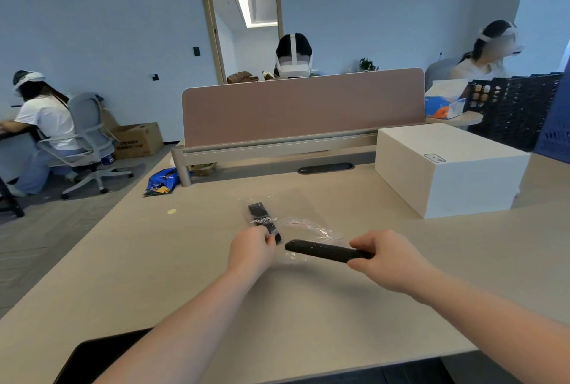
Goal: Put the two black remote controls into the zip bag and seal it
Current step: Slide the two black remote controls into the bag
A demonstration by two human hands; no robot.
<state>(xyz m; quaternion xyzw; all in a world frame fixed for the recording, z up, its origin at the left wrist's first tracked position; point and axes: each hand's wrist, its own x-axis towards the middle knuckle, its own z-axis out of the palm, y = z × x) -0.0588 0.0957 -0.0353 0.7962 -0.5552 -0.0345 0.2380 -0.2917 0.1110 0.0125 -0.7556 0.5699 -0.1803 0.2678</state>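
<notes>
Right hand [382, 257] is closed around one end of a long black remote [324, 251], matte and slim, its long axis lying crosswise with the free tip pointing toward the left hand [254, 249]. Left fingers [271, 240] are pinched on the near edge of the clear zip bag [303, 226], thin crinkled film with a red line near its mouth. Mouth lies just beyond the remote's tip. Second remote [262, 217] angles away from the left fingers, apparently inside the film already. Pale smooth desk [185, 260] beneath; white box [447, 167] well apart, beyond the right hand.
</notes>
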